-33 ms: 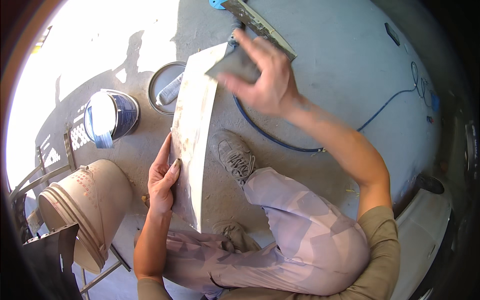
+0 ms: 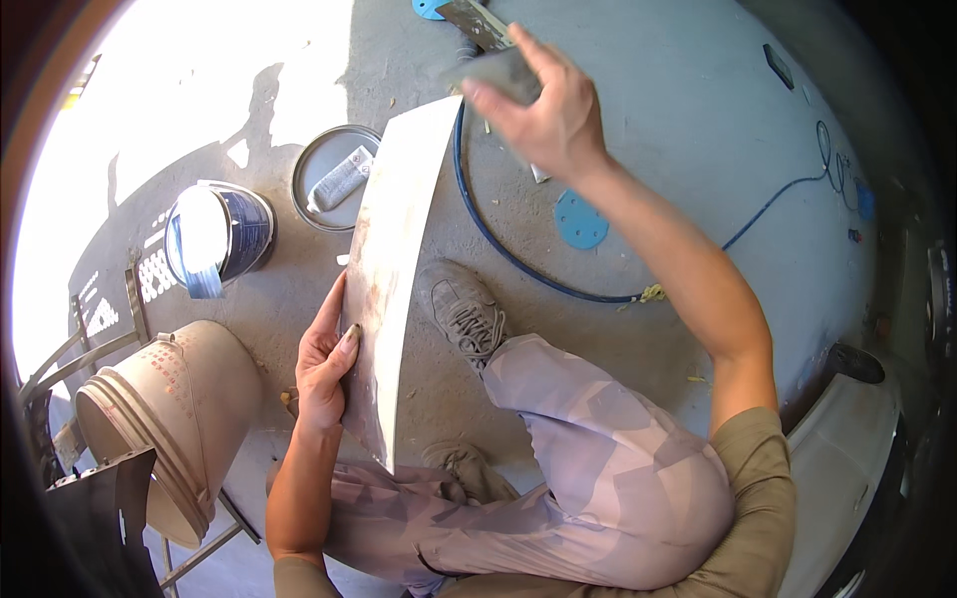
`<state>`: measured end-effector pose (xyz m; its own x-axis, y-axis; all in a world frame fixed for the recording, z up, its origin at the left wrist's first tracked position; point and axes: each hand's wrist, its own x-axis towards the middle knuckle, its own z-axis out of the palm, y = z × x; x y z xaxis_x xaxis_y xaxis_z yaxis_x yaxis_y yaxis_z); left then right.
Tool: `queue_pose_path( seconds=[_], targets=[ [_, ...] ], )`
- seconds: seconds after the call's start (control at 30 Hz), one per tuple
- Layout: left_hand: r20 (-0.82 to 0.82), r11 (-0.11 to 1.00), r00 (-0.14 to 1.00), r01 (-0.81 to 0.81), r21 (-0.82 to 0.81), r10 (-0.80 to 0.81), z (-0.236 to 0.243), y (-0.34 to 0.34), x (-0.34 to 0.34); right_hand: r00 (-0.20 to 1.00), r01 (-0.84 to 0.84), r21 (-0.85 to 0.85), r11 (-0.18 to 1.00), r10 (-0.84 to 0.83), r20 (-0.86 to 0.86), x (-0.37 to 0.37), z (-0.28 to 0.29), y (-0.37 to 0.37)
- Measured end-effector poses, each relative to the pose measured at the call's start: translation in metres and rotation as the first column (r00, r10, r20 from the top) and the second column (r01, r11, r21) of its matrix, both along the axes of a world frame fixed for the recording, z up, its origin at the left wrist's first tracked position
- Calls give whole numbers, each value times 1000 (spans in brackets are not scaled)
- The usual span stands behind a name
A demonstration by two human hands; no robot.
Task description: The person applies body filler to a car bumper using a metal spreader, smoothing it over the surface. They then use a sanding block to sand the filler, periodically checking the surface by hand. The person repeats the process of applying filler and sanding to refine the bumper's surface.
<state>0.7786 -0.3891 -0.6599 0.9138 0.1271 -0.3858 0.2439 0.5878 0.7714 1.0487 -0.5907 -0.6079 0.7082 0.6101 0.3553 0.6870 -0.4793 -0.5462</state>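
Note:
My left hand [image 2: 324, 374] grips a long, thin white panel [image 2: 384, 259] by its left edge, fingers behind and thumb on the stained face. The panel stands tilted in front of my shoe, with brownish smears along its left side. My right hand [image 2: 553, 110] is closed round a flat grey plate [image 2: 503, 75], which motion blur smears; its exact kind I cannot tell. The plate is just beyond the panel's far end, and in this view they look apart.
An open paint can [image 2: 244, 234] stands at left, near a round lid [image 2: 314, 159] carrying a grey tube [image 2: 341, 179]. A large beige bucket [image 2: 214, 389] lies tilted on a metal frame. Across the floor run a blue hose [image 2: 508, 257] and a blue sanding disc [image 2: 580, 219].
My right hand and the grey plate have moved away from the panel's face, past its far end. The panel has turned slightly, and the blue disc has come into sight.

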Motion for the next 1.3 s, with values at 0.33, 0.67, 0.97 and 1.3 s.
queue_pose_path(
  seconds=[0.33, 0.67, 0.97, 1.3],
  targets=[
    [49, 745, 998, 60, -665, -36, 17, -47, 0, 944, 214, 531, 820, -34, -328, 15, -8, 25],
    [131, 546, 985, 170, -820, -111, 22, -69, 9, 987, 119, 409, 905, -153, 53, -25, -9, 52],
    [9, 979, 983, -182, -90, 183, -16, -59, 42, 941, -269, 455, 849, 333, -65, -117, 14, 19],
    [132, 804, 989, -26, 594, -66, -46, -77, 92, 437, 421, 66, 905, -139, -889, -68, -70, -72]
  ],
)
